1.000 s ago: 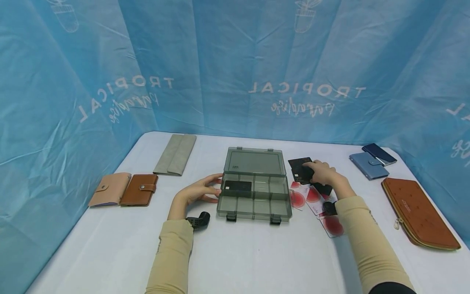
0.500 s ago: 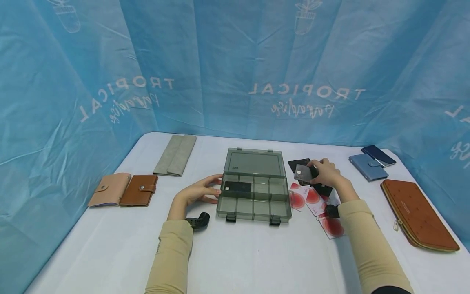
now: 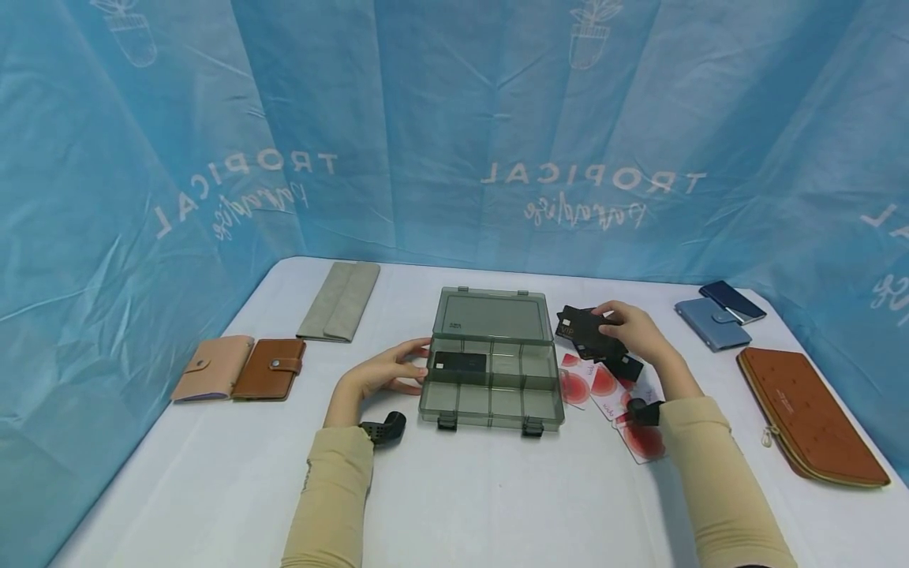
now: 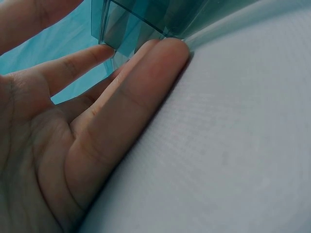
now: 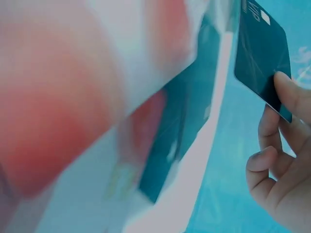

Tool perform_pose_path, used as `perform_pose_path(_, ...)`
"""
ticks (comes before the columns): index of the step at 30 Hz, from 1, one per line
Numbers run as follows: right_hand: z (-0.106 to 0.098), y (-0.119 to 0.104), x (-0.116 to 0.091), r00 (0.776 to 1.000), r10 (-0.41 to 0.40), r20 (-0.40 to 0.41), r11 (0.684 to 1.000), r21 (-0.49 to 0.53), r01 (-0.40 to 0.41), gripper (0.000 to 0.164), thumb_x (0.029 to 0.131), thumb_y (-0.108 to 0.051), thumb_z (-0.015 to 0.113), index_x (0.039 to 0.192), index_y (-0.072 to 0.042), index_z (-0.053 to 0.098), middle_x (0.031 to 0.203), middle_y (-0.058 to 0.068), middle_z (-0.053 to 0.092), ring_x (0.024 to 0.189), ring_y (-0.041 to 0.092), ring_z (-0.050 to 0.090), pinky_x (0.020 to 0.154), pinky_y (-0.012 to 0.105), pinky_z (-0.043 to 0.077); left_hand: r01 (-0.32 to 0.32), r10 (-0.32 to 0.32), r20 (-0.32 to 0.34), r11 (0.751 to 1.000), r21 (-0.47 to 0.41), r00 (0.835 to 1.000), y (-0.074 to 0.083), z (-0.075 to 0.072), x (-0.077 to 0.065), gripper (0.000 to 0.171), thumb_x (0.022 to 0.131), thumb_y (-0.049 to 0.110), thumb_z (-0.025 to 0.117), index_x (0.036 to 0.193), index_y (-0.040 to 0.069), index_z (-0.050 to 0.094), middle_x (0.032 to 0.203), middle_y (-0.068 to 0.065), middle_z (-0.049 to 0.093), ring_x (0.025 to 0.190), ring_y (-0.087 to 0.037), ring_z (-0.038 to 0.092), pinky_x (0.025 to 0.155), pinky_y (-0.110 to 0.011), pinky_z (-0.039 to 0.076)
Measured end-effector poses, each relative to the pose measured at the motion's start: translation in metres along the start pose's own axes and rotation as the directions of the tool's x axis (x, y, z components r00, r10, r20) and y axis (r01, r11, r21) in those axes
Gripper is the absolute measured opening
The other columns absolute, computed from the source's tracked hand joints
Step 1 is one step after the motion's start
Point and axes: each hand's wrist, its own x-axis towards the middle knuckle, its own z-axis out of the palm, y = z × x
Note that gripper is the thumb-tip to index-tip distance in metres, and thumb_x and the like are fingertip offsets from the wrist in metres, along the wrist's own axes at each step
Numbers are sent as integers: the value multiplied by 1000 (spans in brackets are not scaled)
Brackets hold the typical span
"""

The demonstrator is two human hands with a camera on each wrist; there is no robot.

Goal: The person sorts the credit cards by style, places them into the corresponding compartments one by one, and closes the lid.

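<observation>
A black VIP card (image 3: pixel 584 325) with a chip is pinched between the thumb and fingers of my right hand (image 3: pixel 637 331). In the right wrist view the same card (image 5: pixel 262 53) shows raised off the table. Under it lie other black cards (image 3: pixel 626 368), partly covered. With fairly straight fingers my left hand (image 3: pixel 379 369) touches the left side of a translucent grey-green compartment box (image 3: pixel 491 314). Its lid is folded back. A black card (image 3: pixel 460 363) lies inside a back left compartment. The left wrist view shows the fingertips (image 4: pixel 170 51) at the box's lower edge.
White cards with red circles (image 3: pixel 642 439) overlap right of the box. A brown zip wallet (image 3: pixel 813 414), blue wallet (image 3: pixel 713 322) and navy card holder (image 3: pixel 731 300) lie far right. On the left are a grey wallet (image 3: pixel 339 301), beige wallet (image 3: pixel 211 367) and brown wallet (image 3: pixel 268 368).
My right hand has lifted a card from the black pile, its grey-looking face now showing as a black VIP card. The left hand has stayed at the box.
</observation>
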Motion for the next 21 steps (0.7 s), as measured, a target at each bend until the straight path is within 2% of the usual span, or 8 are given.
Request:
perform_pose_path(6,2,-26,-3,1000,-5,4,981,195,4,30,96,-10,47,123,3,49,123,29,49,110,42,49,95,55,40,-3,3,3,1000,4,1000,0,-1,0,74,86,12,61,148,12,20,146,-18,22,96,-21,54,84,-40,53)
perform_pose_path(11,12,-47,-4,996,-66,59,964,260,48,29,97,-9,45,123,3,49,122,27,50,109,39,50,95,54,40,1,-1,4,1000,1,1000,-1,-1,0,74,87,12,62,148,13,20,146,-18,22,100,-23,54,85,-40,53)
perform_pose_path(16,26,-62,-4,985,-143,97,973,196,122,25,95,-7,48,119,-1,55,117,21,54,107,35,51,89,50,44,3,-3,1,1000,6,1000,0,-1,-1,73,87,11,61,148,12,20,146,-18,22,101,-23,54,85,-40,53)
perform_pose_path(21,38,-69,-4,980,-156,123,986,71,148,20,92,-5,54,110,-5,61,104,14,58,90,27,56,64,36,51,3,-3,2,1000,4,1000,0,0,-1,73,87,12,60,148,12,20,146,-18,22,102,-23,54,85,-40,53)
